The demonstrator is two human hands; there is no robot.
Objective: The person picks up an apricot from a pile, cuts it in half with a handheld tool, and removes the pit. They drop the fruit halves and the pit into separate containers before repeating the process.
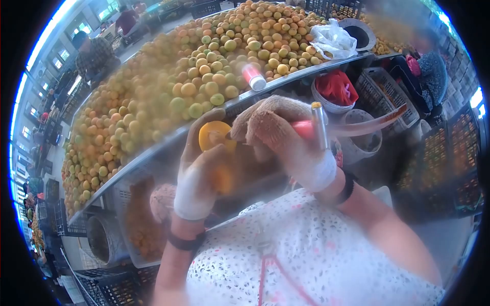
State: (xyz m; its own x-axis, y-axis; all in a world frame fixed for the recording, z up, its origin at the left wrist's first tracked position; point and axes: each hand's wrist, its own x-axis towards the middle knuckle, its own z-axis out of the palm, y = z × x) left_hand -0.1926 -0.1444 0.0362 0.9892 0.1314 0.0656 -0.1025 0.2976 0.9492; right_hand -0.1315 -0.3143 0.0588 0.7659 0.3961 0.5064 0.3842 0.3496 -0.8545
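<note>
Gloved in beige and white, my left hand [201, 166] is closed around a cut-open, bright yellow-orange fruit [216, 135] with a brownish hollow. Haze blurs more yellow below its fingers. My right hand [278, 130], in the same kind of glove, grips a pink-handled tool [304, 129] with a metal tube at its back end. Its working tip, by the fruit, is mostly hidden behind my fingers. Just beyond the hands, a heap of orange and green fruits [186, 90] fills a metal-edged table. A red and white cylinder [253, 76] lies at the table's edge.
A white plastic bag [334, 41] lies on the heap, right. Below the edge stand a bucket with a red bag [337, 89], another bucket [361, 145] and crates [434, 158]. At left are a crate of orange pieces [145, 222] and a bucket [99, 239]. Other people [97, 56] sit around.
</note>
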